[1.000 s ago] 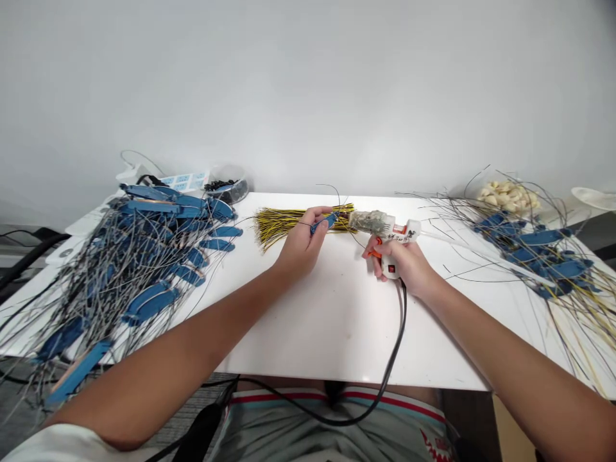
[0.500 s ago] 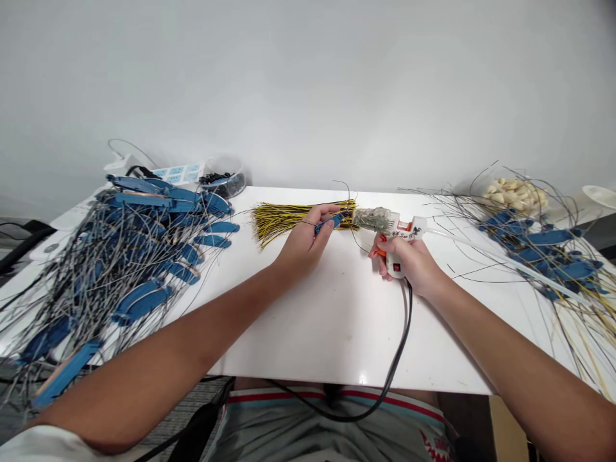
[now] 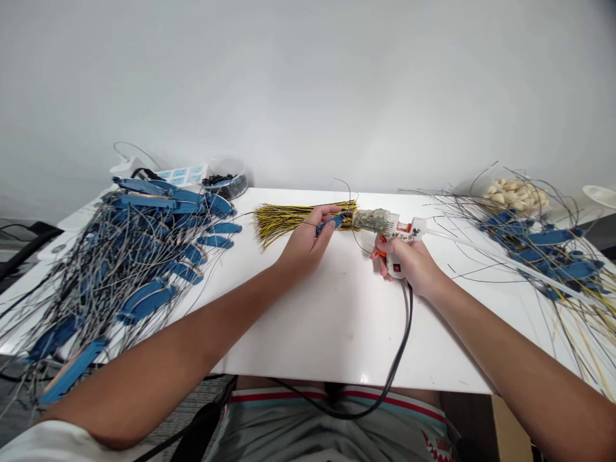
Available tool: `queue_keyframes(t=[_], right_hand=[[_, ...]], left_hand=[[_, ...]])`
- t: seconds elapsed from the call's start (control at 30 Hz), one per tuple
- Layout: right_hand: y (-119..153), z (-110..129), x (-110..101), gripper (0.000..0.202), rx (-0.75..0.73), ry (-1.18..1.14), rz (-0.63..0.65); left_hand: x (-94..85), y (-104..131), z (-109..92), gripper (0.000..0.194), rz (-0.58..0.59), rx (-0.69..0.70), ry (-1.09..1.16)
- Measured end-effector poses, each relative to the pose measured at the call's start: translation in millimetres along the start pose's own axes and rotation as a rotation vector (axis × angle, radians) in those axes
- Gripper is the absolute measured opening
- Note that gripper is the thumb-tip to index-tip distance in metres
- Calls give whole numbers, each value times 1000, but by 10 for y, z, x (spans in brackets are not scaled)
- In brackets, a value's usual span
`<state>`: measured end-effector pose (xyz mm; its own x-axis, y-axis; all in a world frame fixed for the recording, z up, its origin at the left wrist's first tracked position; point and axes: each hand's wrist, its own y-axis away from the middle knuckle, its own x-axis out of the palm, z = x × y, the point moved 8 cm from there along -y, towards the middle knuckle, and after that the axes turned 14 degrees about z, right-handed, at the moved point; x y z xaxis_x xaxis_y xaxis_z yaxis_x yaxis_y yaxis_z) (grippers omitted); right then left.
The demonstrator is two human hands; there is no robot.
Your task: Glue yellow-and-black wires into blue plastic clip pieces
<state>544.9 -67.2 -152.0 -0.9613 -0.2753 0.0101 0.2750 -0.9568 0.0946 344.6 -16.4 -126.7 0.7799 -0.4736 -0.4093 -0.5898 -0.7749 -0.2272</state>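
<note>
Head view: left hand [image 3: 308, 244], grip pinching slim blue piece [image 3: 329, 224]; right hand [image 3: 411, 260] clasping crusty-barrelled glue gun [image 3: 376, 221].

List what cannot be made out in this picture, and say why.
All in the head view:
- Part of the blue piece: covered by the left hand.
- Whether the glue gun touches that piece: too small.
- Writing on the gun: too small.
- Black cord's far end: lost beyond the table edge.
</note>
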Motion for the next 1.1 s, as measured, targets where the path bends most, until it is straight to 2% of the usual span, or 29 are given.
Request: queue_keyframes(t=[1.1], right_hand=[[18, -8, -9, 9, 29, 36, -7]], left_hand=[[-4, 17, -56, 38, 4, -11, -6]])
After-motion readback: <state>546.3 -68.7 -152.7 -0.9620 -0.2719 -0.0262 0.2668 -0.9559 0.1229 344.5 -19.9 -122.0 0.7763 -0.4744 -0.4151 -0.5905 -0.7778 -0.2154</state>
